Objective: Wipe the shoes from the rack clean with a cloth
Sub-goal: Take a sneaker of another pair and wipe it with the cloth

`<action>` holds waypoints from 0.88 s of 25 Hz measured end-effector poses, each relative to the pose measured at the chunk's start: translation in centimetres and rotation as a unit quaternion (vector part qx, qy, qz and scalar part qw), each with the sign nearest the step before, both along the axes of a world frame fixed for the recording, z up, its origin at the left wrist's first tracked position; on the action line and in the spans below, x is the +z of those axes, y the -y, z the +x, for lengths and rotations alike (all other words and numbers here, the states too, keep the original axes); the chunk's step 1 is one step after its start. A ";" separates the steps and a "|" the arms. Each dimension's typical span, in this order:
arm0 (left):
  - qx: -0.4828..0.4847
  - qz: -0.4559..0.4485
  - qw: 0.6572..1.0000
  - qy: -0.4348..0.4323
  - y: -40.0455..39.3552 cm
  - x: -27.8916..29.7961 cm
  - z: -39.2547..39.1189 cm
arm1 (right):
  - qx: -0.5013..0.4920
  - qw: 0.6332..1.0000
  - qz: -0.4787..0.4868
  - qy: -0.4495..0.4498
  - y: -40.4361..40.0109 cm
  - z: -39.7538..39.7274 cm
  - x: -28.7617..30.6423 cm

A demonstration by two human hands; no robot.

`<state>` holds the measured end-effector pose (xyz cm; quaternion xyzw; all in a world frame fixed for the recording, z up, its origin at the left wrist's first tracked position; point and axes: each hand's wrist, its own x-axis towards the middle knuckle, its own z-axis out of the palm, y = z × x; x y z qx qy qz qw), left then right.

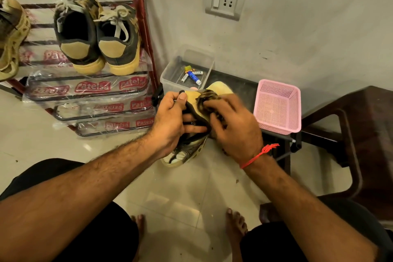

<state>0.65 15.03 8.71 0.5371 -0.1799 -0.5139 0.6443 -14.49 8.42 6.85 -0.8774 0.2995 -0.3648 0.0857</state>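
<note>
Head view: left hand [170,122] fingers grip the shoe [192,125]; right hand [234,125] fingers press a cloth [205,103].

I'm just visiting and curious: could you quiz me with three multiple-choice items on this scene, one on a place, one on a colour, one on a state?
1. Where is the pink basket?
A. on the rack
B. on the floor by the wall
C. on the chair

2. What colour is the thread on the right wrist?
A. red
B. blue
C. green

3. What is the left hand doing?
A. hanging idle
B. gripping the shoe
C. pressing the switch

Answers: B, it stands by the wall; A, the thread is red; B, its fingers curl round the shoe.
</note>
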 end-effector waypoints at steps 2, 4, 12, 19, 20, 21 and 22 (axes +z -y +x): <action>0.010 0.003 1.000 -0.010 0.1 0.2 0.1 | 0.024 0.999 -0.024 -0.016 -0.3 0.0 -0.3; 0.011 0.007 0.999 -0.030 0.2 0.2 0.1 | -0.017 1.000 0.015 0.018 0.6 -0.2 0.0; 0.019 0.017 0.996 -0.088 0.4 0.1 1.1 | 0.000 0.998 0.035 0.046 0.7 -0.3 -0.3; -0.112 -0.079 0.991 0.007 -0.1 -0.3 0.1 | 0.013 0.980 0.112 0.164 0.8 -0.4 0.2; -0.109 -0.068 0.990 0.059 -0.1 -0.4 -0.1 | 0.015 0.978 0.122 0.172 0.9 -0.4 0.1; -0.106 -0.054 0.985 0.124 -0.1 -0.5 -0.2 | 0.018 0.976 0.129 0.173 0.8 -0.3 0.0; -0.108 -0.039 0.972 0.203 -0.1 -0.6 -0.3 | 0.020 0.976 0.133 0.171 0.6 -0.2 -0.2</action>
